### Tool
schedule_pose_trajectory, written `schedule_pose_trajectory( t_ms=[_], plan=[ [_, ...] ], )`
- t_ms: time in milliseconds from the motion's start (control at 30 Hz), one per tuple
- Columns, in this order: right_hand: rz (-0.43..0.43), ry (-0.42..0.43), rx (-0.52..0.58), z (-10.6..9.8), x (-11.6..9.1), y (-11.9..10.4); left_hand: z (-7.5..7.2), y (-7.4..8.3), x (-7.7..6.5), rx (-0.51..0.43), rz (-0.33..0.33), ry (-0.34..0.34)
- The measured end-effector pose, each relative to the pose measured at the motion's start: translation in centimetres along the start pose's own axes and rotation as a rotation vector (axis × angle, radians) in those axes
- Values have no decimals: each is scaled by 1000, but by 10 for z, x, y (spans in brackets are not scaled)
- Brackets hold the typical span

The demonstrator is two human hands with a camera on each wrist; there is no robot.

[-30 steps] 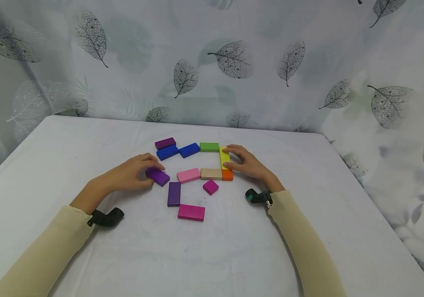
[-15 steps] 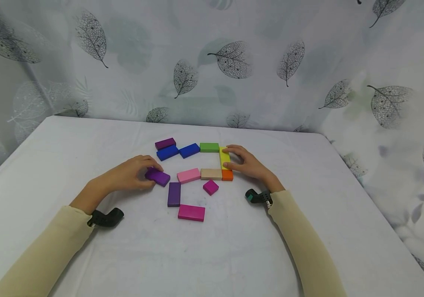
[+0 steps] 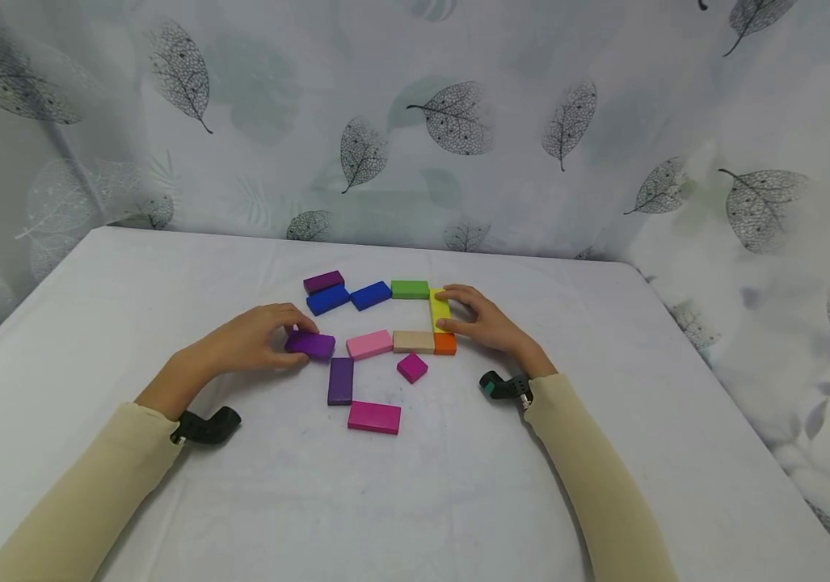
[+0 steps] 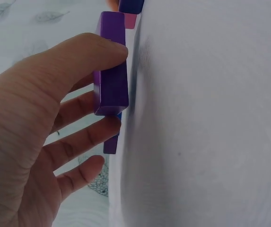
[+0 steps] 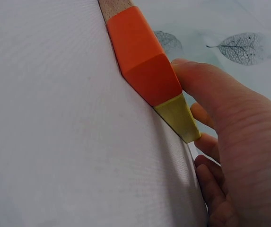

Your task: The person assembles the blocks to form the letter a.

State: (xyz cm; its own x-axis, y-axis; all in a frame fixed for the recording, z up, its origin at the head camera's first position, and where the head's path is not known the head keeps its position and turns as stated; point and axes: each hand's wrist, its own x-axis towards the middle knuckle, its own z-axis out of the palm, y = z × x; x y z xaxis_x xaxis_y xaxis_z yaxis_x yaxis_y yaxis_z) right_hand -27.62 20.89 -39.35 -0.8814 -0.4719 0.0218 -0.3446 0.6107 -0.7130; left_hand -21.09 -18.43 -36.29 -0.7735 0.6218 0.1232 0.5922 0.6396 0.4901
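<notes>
My left hand (image 3: 253, 341) pinches a purple block (image 3: 310, 347) between thumb and fingers. In the left wrist view the thumb (image 4: 108, 56) lies across this block's side, with the lower fingers spread behind it. The block lies almost crosswise, just beyond the upper end of a dark violet block (image 3: 340, 381). My right hand (image 3: 490, 325) holds a yellow block (image 3: 440, 310), index fingertip near its far end and thumb near its near end. An orange block (image 5: 142, 54) adjoins the yellow one's near end, and a tan wooden block (image 3: 413, 342) meets the orange one.
A pink block (image 3: 369, 345) adjoins the tan one. Along the back lie a green block (image 3: 410, 289), two blue blocks (image 3: 371, 296) and a plum block (image 3: 323, 281). Nearer are a small magenta block (image 3: 412, 368) and a longer magenta block (image 3: 374, 417). White cloth covers the table (image 3: 385, 517).
In my left hand the purple block has turned from a slant to nearly crosswise, its right end swinging away from me. The right hand and the other blocks have stayed put.
</notes>
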Motion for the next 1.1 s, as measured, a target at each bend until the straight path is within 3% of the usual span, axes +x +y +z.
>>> schedule_pose_trajectory(
  t_ms=[300,700,1100],
  plan=[
    [-5,-6,-7,0,0,1,0,6,2,41,-22,33],
    [-16,-4,-10,-2,0,2,-2,25,18,43,-12,58],
    [-18,-8,6,-2,0,0,4,44,34,83,106,98]
  ],
)
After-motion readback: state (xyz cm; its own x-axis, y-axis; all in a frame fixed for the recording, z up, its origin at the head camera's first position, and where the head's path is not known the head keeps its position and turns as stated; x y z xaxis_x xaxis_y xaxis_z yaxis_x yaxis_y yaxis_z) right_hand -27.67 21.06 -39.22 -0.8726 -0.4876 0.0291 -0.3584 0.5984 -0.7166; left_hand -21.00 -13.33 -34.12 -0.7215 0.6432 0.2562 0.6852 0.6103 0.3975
